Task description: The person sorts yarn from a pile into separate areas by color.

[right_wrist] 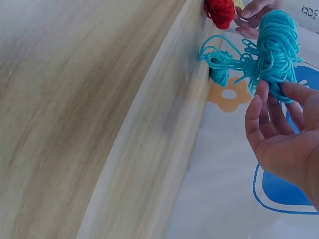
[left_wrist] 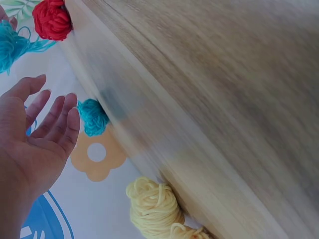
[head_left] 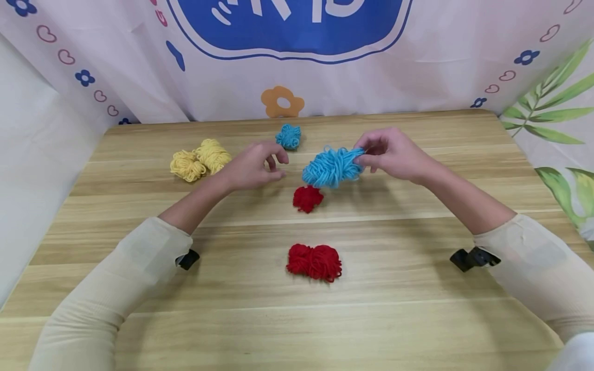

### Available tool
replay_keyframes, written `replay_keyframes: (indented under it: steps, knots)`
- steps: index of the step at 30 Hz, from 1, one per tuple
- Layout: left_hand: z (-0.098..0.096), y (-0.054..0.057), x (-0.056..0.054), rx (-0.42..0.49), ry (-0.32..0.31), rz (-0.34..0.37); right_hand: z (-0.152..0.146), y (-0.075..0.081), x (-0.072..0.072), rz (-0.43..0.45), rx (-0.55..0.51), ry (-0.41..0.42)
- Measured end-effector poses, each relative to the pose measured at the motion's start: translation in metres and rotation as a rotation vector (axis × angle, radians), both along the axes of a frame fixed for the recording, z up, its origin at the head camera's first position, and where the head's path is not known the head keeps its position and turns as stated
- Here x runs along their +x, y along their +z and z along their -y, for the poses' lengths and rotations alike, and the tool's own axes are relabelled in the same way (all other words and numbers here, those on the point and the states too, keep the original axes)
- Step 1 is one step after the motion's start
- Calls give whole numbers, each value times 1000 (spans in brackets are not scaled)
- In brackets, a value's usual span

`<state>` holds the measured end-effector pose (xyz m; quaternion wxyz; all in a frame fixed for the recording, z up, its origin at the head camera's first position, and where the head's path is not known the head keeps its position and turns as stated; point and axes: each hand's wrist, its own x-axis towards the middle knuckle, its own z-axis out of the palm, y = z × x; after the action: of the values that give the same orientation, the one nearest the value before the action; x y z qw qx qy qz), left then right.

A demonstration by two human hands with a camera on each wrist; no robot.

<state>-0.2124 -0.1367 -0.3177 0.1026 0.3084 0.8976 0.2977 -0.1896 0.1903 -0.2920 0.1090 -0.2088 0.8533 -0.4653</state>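
The right hand point(head_left: 395, 155) pinches one end of the blue yarn skein point(head_left: 331, 169), at one o'clock from the small red yarn bundle point(head_left: 307, 199); the left hand point(head_left: 252, 167) is empty, relaxed. This one-end grip could let loops slip and tangle.

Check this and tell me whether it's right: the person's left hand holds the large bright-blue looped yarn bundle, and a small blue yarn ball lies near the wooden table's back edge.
Wrong hand: in the head view, the right hand holds the large bright-blue looped yarn bundle. The small blue yarn ball does lie near the back edge of the wooden table.
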Motion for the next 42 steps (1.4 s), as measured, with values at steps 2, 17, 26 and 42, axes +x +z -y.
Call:
replay_keyframes:
  steps: [2,17,26,42]
  knots:
    - [0,0,0,0,-4,-1,0,0,-1,5,-12,-12]
    - [1,-2,1,-9,-32,-16,6,-5,-17,4,-100,-93]
    - [1,-2,-1,-10,-28,-19,9,-8,-27,-13,-138,-155]
    - [1,-2,0,-18,-42,-21,15,-13,-42,-8,-117,-215]
